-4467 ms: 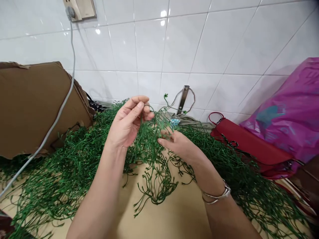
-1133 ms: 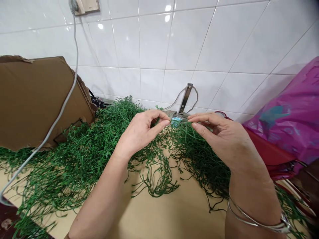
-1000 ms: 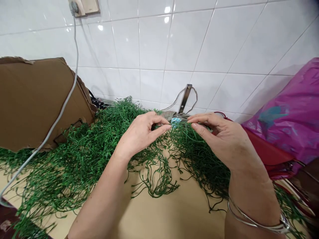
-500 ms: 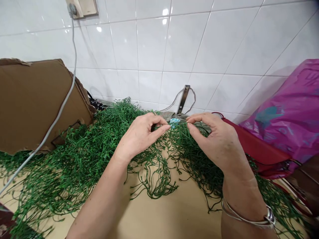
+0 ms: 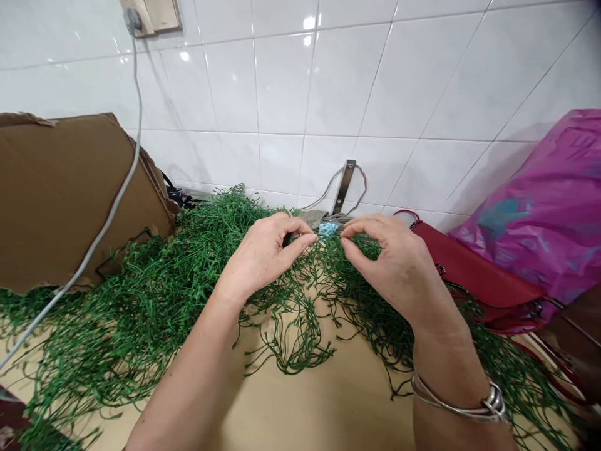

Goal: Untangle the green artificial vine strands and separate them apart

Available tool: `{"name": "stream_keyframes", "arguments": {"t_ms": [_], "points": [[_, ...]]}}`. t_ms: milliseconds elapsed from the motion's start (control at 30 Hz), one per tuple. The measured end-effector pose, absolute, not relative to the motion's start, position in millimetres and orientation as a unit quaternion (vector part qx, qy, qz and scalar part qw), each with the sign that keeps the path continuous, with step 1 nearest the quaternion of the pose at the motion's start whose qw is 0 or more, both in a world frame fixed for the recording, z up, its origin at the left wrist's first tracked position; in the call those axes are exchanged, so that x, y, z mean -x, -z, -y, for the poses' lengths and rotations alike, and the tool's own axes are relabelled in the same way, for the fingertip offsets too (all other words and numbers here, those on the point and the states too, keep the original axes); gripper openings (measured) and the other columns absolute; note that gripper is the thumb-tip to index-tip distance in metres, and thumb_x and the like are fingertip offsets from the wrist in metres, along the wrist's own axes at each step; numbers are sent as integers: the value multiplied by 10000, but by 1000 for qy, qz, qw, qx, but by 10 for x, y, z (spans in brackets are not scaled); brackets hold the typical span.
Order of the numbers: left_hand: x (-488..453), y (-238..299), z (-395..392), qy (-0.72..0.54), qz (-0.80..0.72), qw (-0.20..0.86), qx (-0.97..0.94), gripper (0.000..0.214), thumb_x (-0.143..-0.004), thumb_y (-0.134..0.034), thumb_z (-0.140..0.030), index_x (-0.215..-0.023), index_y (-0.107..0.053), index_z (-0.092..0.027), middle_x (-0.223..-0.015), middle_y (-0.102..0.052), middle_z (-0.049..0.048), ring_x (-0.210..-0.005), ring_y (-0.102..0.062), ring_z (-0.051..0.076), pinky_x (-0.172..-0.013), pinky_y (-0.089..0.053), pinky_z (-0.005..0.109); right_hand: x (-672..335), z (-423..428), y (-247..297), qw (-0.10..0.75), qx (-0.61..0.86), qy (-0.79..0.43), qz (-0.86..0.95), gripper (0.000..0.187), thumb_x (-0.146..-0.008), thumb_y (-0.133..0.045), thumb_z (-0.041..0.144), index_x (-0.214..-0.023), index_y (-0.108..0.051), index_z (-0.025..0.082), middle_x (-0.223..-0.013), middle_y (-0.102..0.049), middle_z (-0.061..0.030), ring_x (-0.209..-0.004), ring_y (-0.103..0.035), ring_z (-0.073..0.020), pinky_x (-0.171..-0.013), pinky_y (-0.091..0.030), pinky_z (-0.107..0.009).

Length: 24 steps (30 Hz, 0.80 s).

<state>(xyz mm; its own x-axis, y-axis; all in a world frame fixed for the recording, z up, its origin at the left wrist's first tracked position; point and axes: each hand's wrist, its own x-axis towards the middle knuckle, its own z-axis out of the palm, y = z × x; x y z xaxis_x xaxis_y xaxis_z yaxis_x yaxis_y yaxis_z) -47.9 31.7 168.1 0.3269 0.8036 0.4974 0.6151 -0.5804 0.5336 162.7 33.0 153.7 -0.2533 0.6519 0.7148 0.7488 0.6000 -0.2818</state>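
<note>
My left hand (image 5: pixel 265 254) is closed in a pinch, thumb against forefinger, on a thin green strand (image 5: pixel 328 238). Facing it a short gap away, my right hand (image 5: pixel 399 269) pinches the same way, apparently on the strand's other end. The strand is so fine that its full length is hard to make out. Below and between both hands lie loose green strands with small knobbed tips. A small bunch (image 5: pixel 298 351) of them rests nearest to me, while a larger dark green pile (image 5: pixel 389 326) sits partly hidden under my right hand.
A big heap of green strands (image 5: pixel 183 275) spreads leftward over the tan tabletop (image 5: pixel 291 413). A cardboard box (image 5: pixel 70 194) and grey cable (image 5: pixel 110 216) stand left. A blue-and-white packet (image 5: pixel 328 228) and metal bracket (image 5: pixel 344 186) are by the tiled wall. Rightward are a red bag (image 5: pixel 474 266) and purple bag (image 5: pixel 539 207).
My right hand has moved a little to the left, narrowing the gap between the fingertips. My left hand stays almost in place, still pinching. The piles lie as before.
</note>
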Motion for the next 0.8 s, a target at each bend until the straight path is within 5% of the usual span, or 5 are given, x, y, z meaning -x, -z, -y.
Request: {"name": "stream_keyframes", "arguments": {"t_ms": [200,333,467,800], "points": [[414,-1650,-325,-317,-412,121,-846,248,-1017,-479,-312,-896,-656,-187,-862,-660,3,-820,-569,146,-782,-411,287,-1760,-521,-1432,387,464,180,776,113,-870,-536,163,-849,-631,219,-882,-723,-50,-902,-652,-265,-873,-445,-426],[472,-1743,-255,-359,-410,141,-827,244,-1012,-487,-319,-865,-636,-193,-840,-656,-18,-785,-559,124,-752,-405,263,-2209,-640,-1401,480,564,137,658,85,-827,-567,217,-801,-647,227,-803,-725,-62,-758,-664,-251,-782,-479,-401],[447,-1758,-236,-414,-426,157,-789,251,-1002,-496,-331,-839,-622,-190,-784,-627,-23,-743,-527,120,-724,-395,260,-2459,-573,-1478,472,632,100,606,63,-802,-602,229,-796,-662,248,-875,-750,-89,-855,-684,-301,-843,-472,-441],[354,-1626,-368,-423,-406,169,-793,245,-995,-512,-335,-820,-622,-205,-833,-644,-13,-884,-488,165,-858,-373,301,-1841,-294,-1687,515,476,4,713,162,-913,-606,279,-1016,-727,249,-1010,-758,-42,-948,-702,-230,-902,-535,-398]]}}
